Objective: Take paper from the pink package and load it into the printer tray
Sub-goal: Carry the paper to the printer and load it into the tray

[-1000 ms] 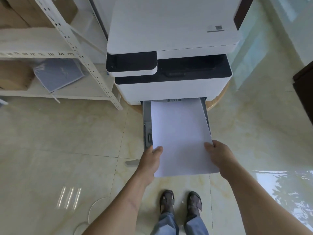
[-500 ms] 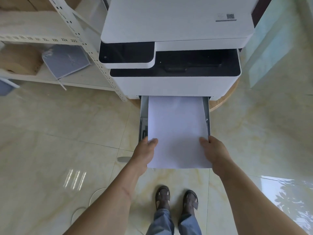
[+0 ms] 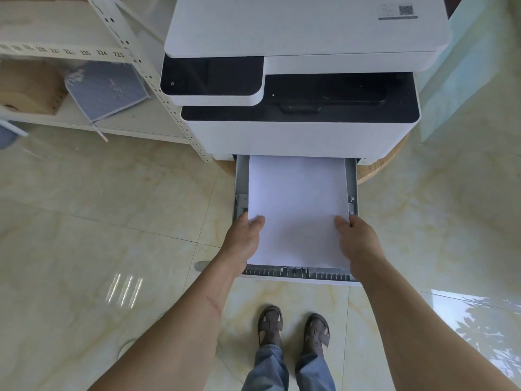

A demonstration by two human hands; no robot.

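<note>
A white stack of paper [image 3: 298, 210] lies inside the pulled-out grey printer tray [image 3: 298, 273] below the white and black printer [image 3: 298, 136]. My left hand [image 3: 245, 238] grips the stack's left edge with the thumb on top. On the opposite edge my right hand [image 3: 358, 241] holds it the same way. The paper's far end reaches under the printer body, and its near end stops just short of the tray's front rail. The pink package is not in view.
A white metal shelf rack [image 3: 135, 52] stands left of the printer, holding a cardboard box [image 3: 28, 86] and a grey-blue pouch [image 3: 107, 88]. The printer rests on a round wooden base [image 3: 386, 162]. Glossy tiled floor surrounds it; my sandalled feet [image 3: 293, 328] stand below the tray.
Both hands have pushed the paper stack forward into the tray, so its near end no longer overhangs and the tray's front rail now shows. The camera moved closer.
</note>
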